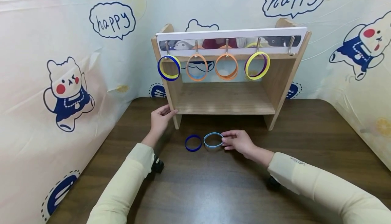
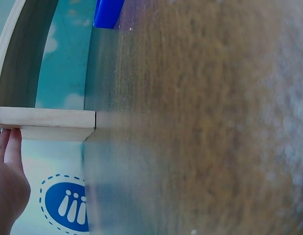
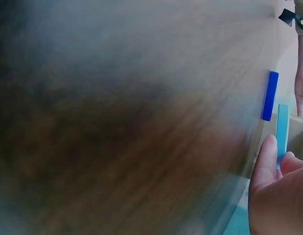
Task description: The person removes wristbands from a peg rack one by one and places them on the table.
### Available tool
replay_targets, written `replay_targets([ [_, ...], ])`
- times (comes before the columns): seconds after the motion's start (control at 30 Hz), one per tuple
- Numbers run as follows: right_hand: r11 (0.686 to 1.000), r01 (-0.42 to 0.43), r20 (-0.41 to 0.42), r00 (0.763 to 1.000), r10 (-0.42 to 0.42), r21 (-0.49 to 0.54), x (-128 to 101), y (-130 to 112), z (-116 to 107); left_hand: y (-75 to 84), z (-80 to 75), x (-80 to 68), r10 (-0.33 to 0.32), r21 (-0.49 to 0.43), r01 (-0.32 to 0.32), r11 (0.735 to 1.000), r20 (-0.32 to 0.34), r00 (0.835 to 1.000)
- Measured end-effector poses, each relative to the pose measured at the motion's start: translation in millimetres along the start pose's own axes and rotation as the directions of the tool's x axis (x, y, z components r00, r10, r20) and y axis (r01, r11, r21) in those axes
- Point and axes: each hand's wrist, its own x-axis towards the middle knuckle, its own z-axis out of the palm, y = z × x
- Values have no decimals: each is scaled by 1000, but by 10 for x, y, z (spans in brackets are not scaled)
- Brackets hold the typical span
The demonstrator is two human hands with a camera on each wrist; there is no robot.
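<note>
My right hand (image 1: 235,141) pinches the right edge of a light blue ring (image 1: 212,140) that lies on the dark wooden table (image 1: 213,183); the right wrist view shows the thumb (image 3: 264,161) against that ring (image 3: 282,129). A dark blue ring (image 1: 193,143) lies just left of it, untouched, also seen as the dark blue ring (image 3: 269,95) edge-on. My left hand (image 1: 161,117) rests with straight fingers on the left leg of the wooden rack (image 1: 226,101). In the left wrist view the fingers (image 2: 8,147) touch the rack's board (image 2: 43,122).
The rack carries a row of metal hooks. Rings hang on them: a blue-and-yellow ring (image 1: 169,68), an orange ring (image 1: 197,67), another orange ring (image 1: 226,66), a yellow-and-purple ring (image 1: 257,65). The rightmost hook (image 1: 291,45) is bare. Printed cloth walls enclose the table.
</note>
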Motion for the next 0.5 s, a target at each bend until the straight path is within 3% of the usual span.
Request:
replay_targets([
  [0.1, 999, -33, -3, 999, 33, -7, 5, 0, 12, -11, 1, 13, -1, 0, 1, 1000, 0, 1000],
  [0.33, 998, -53, -3, 999, 53, -21, 25, 26, 25, -292, -22, 135, -23, -22, 23, 999, -16, 1000],
  [0.5, 998, -47, 2, 999, 47, -38, 24, 32, 26, -333, -12, 145, 6, -7, -7, 1000, -32, 999],
])
